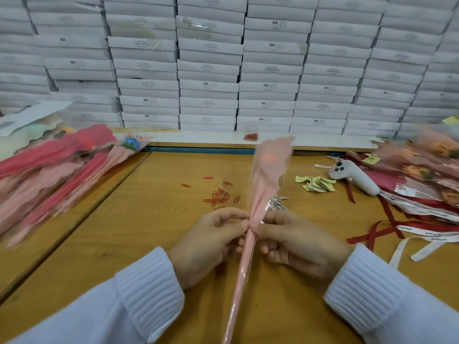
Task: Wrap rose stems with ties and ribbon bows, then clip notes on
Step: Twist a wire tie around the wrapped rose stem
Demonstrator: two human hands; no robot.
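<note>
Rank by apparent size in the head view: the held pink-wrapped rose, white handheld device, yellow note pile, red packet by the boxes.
1. pink-wrapped rose, nearest the camera
2. white handheld device
3. yellow note pile
4. red packet; farthest away, so true size is unsure

One pink paper-wrapped rose (267, 175), one left hand (211, 242), one right hand (298, 244), one white plastic handheld device (355, 177), one heap of yellow paper notes (316, 184), one bundle of silver wire ties (275, 203); red paper clips (219, 196) too clustered to count.
</note>
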